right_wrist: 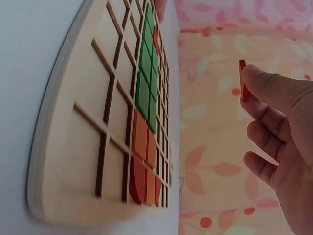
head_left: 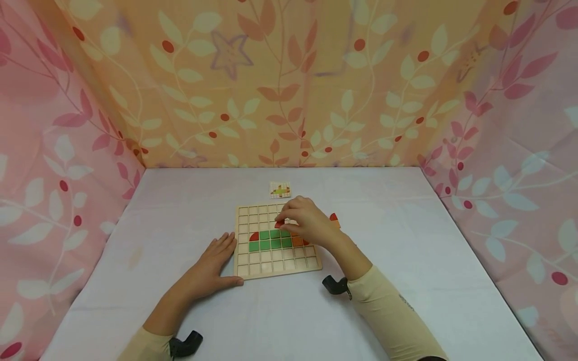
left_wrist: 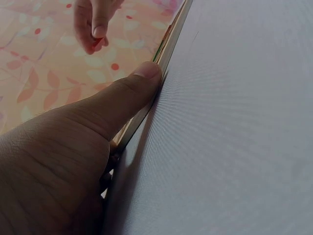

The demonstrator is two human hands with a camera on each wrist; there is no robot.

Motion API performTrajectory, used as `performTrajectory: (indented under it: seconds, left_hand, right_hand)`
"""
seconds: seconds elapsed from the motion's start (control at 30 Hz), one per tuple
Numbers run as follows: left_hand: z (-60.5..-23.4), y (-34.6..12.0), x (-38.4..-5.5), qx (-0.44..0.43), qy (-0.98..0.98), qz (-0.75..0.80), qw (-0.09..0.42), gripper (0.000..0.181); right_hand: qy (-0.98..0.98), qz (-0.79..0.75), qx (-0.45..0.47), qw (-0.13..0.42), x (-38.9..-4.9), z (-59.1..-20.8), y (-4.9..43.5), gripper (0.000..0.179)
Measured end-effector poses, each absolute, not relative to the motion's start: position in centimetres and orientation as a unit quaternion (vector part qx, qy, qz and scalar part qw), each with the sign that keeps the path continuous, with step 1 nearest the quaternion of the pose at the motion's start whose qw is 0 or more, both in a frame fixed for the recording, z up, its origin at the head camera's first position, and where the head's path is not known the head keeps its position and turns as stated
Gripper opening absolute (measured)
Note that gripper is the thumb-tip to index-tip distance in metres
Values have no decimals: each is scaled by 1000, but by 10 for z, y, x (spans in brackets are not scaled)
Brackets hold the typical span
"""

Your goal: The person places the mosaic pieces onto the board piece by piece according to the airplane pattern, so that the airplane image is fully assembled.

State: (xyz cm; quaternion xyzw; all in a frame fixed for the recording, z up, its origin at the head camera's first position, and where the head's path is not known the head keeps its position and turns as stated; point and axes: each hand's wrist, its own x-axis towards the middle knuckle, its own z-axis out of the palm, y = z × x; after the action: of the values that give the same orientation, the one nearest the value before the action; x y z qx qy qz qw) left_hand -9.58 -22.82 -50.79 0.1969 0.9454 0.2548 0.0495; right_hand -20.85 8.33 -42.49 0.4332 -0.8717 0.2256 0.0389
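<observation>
A wooden grid board [head_left: 266,269] lies on the white table. My left hand [head_left: 207,271] rests along its left side, fingers extended and thumb [left_wrist: 139,78] at the near left corner. Over the board's upper middle, my right hand [head_left: 307,220] pinches a thin red tile [right_wrist: 243,81] between thumb and fingertips, raised off the grid in the right wrist view. Two rows of green tiles [head_left: 275,242] fill cells in the board's middle, with a curved red tile [head_left: 255,236] at their upper left. Orange tiles [right_wrist: 140,134] and further red ones continue at the right end, partly hidden by the right hand.
A small pattern card [head_left: 280,190] lies just beyond the board. Loose red and orange pieces [head_left: 334,220] sit to the board's right, partly behind the right wrist. Floral curtains [head_left: 280,100] enclose the table at the back and both sides.
</observation>
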Motion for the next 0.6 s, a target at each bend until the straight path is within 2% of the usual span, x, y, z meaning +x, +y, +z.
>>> performTrajectory:
  seconds: [0.27,0.6]
  left_hand:
    - [-508,-229,-96,199,945,257,50,116]
    - [-508,-230,-96,206,943,258,44,116]
  right_hand:
    - [-865,208,455,51,-205,-433,55,20]
    - [-867,197,457,25,-201,-444,24,22]
